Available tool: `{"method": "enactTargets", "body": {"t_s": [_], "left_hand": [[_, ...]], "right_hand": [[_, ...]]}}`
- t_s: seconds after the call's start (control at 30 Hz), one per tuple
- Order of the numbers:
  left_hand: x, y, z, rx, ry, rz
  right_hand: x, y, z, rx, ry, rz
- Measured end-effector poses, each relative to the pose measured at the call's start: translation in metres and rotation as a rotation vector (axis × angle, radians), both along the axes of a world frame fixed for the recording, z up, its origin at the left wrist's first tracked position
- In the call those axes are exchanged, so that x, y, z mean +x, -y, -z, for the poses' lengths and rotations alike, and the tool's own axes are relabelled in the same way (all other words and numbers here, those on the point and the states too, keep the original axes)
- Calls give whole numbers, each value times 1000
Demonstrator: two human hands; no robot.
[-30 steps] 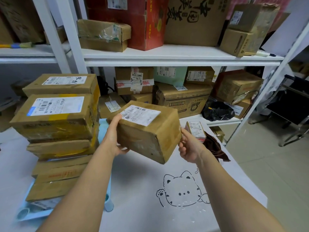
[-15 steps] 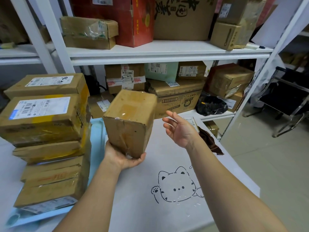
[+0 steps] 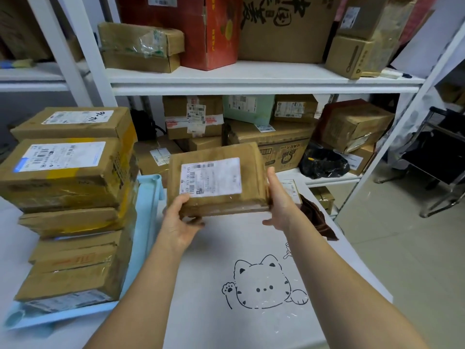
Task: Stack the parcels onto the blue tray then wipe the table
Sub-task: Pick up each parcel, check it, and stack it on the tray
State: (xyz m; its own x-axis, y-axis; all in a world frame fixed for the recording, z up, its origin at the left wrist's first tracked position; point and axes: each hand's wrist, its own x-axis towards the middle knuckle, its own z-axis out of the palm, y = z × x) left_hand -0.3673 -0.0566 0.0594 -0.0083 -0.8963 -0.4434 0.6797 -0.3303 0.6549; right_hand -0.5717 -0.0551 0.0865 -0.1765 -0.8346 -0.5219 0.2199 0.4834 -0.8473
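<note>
I hold a brown cardboard parcel (image 3: 216,177) above the white table (image 3: 226,323), its white label facing up. My left hand (image 3: 181,220) grips its near left corner, thumb on top and fingers underneath. My right hand (image 3: 279,200) presses flat against its right side with straight fingers. To the left, the light blue tray (image 3: 148,197) carries a tall stack of several brown parcels (image 3: 70,172). A small labelled parcel (image 3: 289,187) lies on the table, mostly hidden behind my right hand. A dark brown cloth (image 3: 317,217) sits at the table's right edge.
A white shelf unit (image 3: 251,81) full of boxes stands right behind the table. A black bag (image 3: 322,162) lies on its lower shelf. A cat drawing (image 3: 264,285) marks the tabletop. The floor and a metal-framed chair (image 3: 442,172) are on the right.
The parcel, which stood on end in my left hand alone, has been turned label up. My right hand came back against its right side.
</note>
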Motion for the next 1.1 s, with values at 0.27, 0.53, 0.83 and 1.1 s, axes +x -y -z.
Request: {"method": "enactTargets", "body": {"t_s": [0.27,0.53,0.83,1.1], "left_hand": [[8,-7,6,-238,484,159],[25,-15,2,-319,451,105],[69,-27,-35,-446,525,214],[119,-33,-75,-516,628,150]], "right_hand": [[-19,0,28,-176,354,200],[-5,3,34,-179,250,136],[33,-11,24,-213,277,63],[92,-22,1,-263,364,220]]}}
